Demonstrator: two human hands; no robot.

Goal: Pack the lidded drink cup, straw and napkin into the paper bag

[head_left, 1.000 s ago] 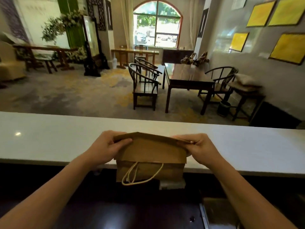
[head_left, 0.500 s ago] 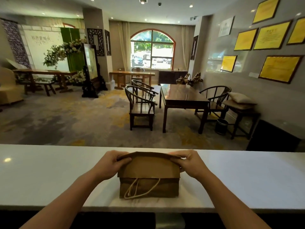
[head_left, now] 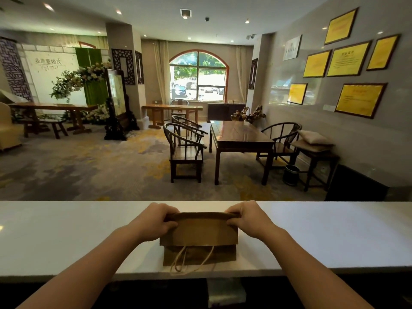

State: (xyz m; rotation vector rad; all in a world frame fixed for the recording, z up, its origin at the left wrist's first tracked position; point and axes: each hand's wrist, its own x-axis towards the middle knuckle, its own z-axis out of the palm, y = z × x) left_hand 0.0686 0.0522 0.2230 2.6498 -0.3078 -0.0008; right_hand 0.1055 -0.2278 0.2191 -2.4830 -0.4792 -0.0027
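Paper bag (head_left: 198,233) folded shut — contents hidden.

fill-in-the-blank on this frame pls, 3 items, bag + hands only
1. The paper bag stands on the white ____.
2. Its top is folded over, and ____ hands grip the fold: left hand, right hand.
3. The rope handle hangs down the side facing the ____.

Missing words: counter; both; camera
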